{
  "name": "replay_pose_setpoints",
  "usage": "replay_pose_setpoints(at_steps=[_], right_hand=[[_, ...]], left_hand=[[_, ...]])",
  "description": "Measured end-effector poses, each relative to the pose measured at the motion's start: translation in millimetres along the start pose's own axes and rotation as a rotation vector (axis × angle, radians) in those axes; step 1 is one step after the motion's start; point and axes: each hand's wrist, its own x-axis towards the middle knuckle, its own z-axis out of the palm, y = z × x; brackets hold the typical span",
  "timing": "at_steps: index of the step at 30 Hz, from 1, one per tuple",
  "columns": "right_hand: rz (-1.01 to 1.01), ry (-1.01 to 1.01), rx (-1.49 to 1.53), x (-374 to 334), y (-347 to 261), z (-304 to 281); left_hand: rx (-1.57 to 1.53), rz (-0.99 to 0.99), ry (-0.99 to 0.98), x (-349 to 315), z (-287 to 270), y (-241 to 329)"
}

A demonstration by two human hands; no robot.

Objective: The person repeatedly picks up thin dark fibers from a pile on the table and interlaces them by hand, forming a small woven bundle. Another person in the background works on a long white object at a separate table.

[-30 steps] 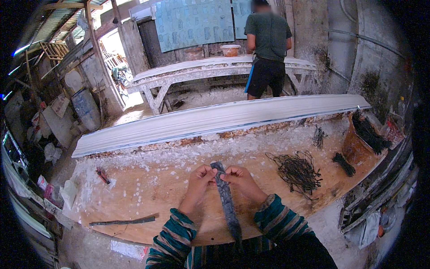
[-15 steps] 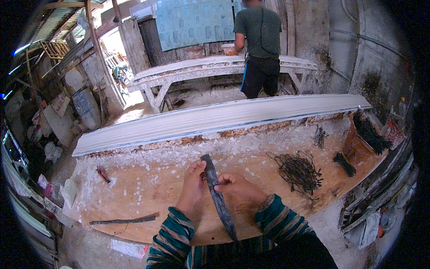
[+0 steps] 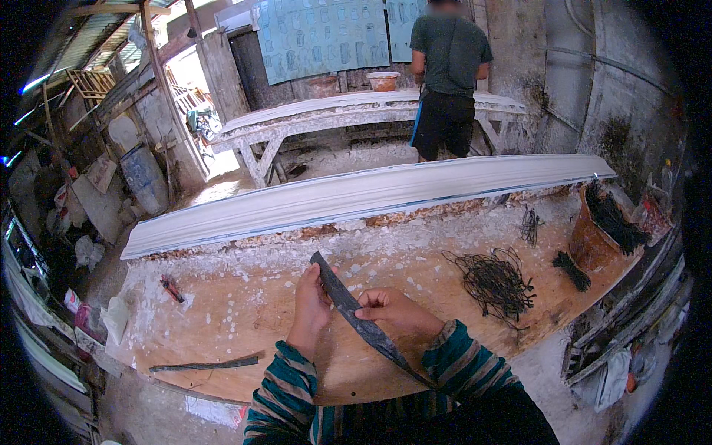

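Note:
A long, dark, flexible strip (image 3: 377, 337), rubber-like in look, slants across the front of the work table, its lower end reaching toward my right sleeve. My left hand (image 3: 310, 305) is closed on it close to the upper end. Farther down, the thumb and fingers of my right hand (image 3: 397, 310) pinch its edge. On the wood left of my hands lies a thin dark strip (image 3: 204, 365). To the right sits a loose tangle of black cords (image 3: 493, 285), with a small tied black bundle (image 3: 569, 271) beyond it.
A long white moulding (image 3: 371, 194) spans the table's (image 3: 245, 311) back. An orange-brown tub (image 3: 591, 241) of black strands stands at the right; a small red tool (image 3: 172, 289) lies left. Past the moulding, a person (image 3: 449, 67) stands at another bench (image 3: 297, 119).
The strip has tilted, its upper end going left and its lower end right. My left hand has shifted slightly left. The person at the back has moved right, a hand off the tub there.

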Motion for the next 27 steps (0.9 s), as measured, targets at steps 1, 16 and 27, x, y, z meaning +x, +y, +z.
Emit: replay_pose_setpoints(at_steps=[1,16,27], right_hand=[[-0.012,-0.019,0.01,0,-1,0],[-0.003,0.097,-0.003,-2,-1,-7],[-0.293,0.515,0.047,4,-6,-18]], left_hand=[[-0.001,-0.011,0.001,1,-2,0],[-0.027,-0.005,-0.038,2,-3,7],[0.567,-0.008,-0.515,-26,22,-14]])
